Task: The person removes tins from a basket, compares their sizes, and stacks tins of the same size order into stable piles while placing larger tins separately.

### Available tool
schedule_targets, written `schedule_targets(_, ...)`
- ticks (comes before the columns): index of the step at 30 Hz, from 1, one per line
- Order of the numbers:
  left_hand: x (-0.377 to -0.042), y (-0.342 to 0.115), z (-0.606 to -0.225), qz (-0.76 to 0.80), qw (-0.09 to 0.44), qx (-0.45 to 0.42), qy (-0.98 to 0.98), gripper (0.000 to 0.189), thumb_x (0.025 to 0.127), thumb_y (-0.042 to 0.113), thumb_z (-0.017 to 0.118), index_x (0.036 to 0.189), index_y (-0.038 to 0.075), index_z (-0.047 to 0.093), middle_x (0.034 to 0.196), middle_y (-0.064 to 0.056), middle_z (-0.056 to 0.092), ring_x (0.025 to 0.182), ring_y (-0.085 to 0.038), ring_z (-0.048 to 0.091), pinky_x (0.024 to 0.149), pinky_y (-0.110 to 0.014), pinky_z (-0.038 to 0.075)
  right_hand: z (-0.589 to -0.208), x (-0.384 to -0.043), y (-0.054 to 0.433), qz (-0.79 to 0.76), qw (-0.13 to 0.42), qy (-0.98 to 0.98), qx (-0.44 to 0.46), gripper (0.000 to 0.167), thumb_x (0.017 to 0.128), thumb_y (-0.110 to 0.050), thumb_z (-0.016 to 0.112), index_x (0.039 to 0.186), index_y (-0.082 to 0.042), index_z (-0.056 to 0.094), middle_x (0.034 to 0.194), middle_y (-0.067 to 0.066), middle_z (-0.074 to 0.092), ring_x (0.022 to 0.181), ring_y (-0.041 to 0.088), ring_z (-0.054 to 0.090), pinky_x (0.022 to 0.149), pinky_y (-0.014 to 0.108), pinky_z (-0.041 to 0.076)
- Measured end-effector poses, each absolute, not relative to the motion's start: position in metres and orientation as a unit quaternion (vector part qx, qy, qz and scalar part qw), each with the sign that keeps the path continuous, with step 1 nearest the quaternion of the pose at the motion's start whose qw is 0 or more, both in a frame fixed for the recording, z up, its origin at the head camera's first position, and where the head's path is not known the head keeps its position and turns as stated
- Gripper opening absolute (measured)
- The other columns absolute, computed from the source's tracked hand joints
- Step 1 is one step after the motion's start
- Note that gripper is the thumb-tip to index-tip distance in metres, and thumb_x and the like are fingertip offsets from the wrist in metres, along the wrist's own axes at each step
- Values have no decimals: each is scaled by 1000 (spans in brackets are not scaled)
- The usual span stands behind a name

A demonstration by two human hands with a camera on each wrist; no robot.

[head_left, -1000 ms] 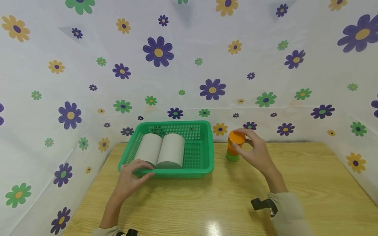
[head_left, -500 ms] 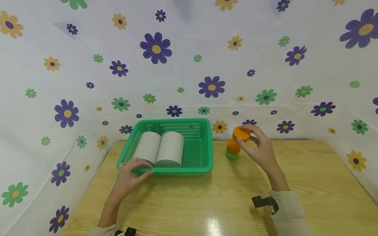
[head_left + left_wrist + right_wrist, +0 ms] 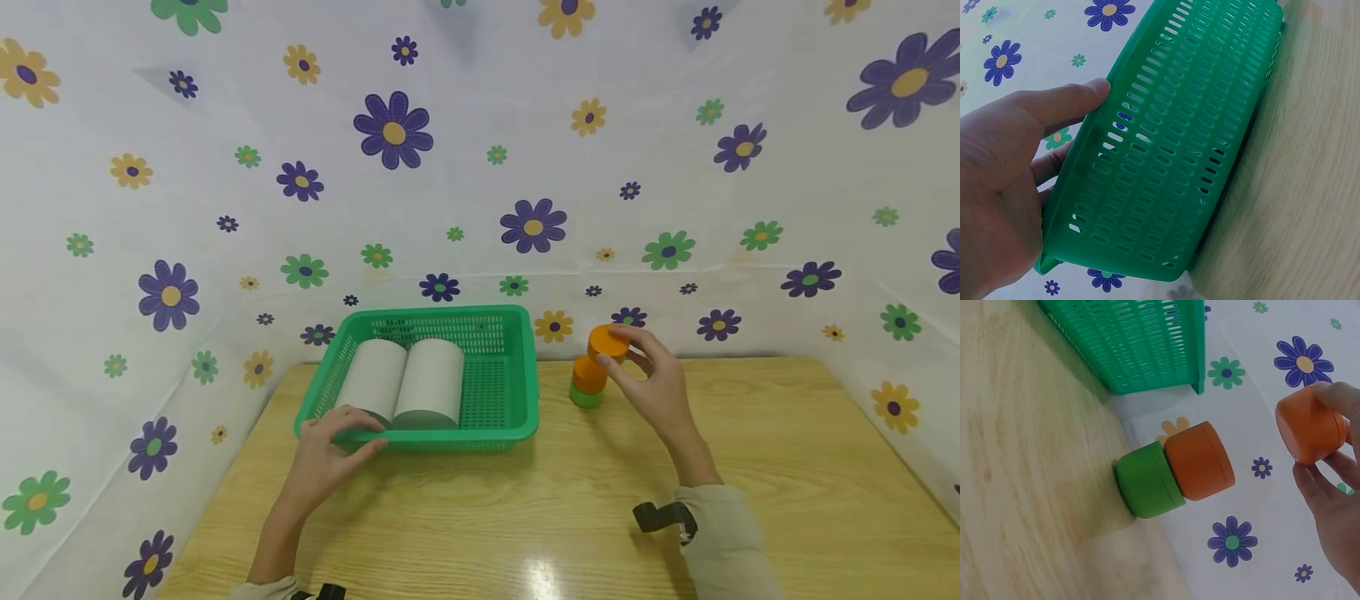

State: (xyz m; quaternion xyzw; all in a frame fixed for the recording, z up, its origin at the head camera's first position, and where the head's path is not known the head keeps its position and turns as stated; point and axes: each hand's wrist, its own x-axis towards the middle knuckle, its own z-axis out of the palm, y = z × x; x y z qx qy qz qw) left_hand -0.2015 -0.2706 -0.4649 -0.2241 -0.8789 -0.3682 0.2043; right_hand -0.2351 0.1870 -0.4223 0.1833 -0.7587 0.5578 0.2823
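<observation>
While the left grip [image 3: 324,454] pinches the basket [image 3: 465,436], likely steadying it, the right grip [image 3: 654,385] pinches an orange cup [image 3: 606,342] right of centre.

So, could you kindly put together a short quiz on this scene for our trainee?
1. How many white rounded objects lie in the green basket?
2. True or false: the lower orange container stands on the green container.
3. Fill in the blank: the ____ hand holds the upper orange container, clear of the one below it.

Key:
1. Two, side by side.
2. True; the green container is the bottom one, on the table.
3. Right; the right hand holds that container, while the left hand holds the green basket by its rim.
</observation>
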Motion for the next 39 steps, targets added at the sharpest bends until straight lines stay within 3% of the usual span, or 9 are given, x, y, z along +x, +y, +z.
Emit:
schedule_targets(10,-202,-270,-465,-367,203,-222,-880,21,81,14,89,96,21,76,98,16,69,100,-11,62,85,-47,24,-435,-241,186,563,262,-768,158,38,89,9,74,125,12,63,130,23,62,118,25,61,97,30,51)
schedule_targets(22,-201,-269,-463,-373,203,-225,-877,23,80,13,89,97,23,76,98,15,69,100,-11,62,85,-47,24,-445,-247,181,560,259,-770,161,37,89,9,74,125,12,63,127,24,63,117,40,62,96,42,50)
schedule_targets(39,-201,-270,-464,-371,201,-225,-878,22,81,13,89,97,22,76,100,15,69,102,-11,61,86,-48,24,-453,-248,179,556,251,-776,157,37,90,8,74,124,12,63,126,26,63,118,41,62,97,44,50)
